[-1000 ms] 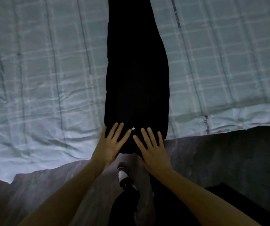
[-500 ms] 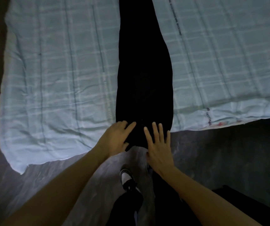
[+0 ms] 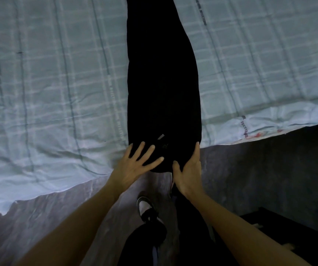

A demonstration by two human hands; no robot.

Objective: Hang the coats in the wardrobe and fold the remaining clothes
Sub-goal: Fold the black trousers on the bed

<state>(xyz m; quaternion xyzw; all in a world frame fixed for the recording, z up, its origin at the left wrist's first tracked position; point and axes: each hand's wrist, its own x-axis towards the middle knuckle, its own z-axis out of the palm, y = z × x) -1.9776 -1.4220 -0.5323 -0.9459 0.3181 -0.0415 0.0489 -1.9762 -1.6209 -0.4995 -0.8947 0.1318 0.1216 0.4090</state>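
a long black garment (image 3: pixel 163 83) lies folded into a narrow strip along the bed (image 3: pixel 58 93), its near end hanging just over the mattress edge. a second ago both hands lay flat, side by side, on that near end. now the left hand (image 3: pixel 135 166) still presses there with straight, spread fingers, holding nothing. the right hand (image 3: pixel 188 173) has slid to the garment's right near corner, where it grips the edge with the thumb on top and the fingers curled along the side. a small pale tag (image 3: pixel 161 136) shows just beyond the left fingertips. the shift from smoothing to gripping suggests the flattening is done and the near end is about to be lifted and folded away from the person.
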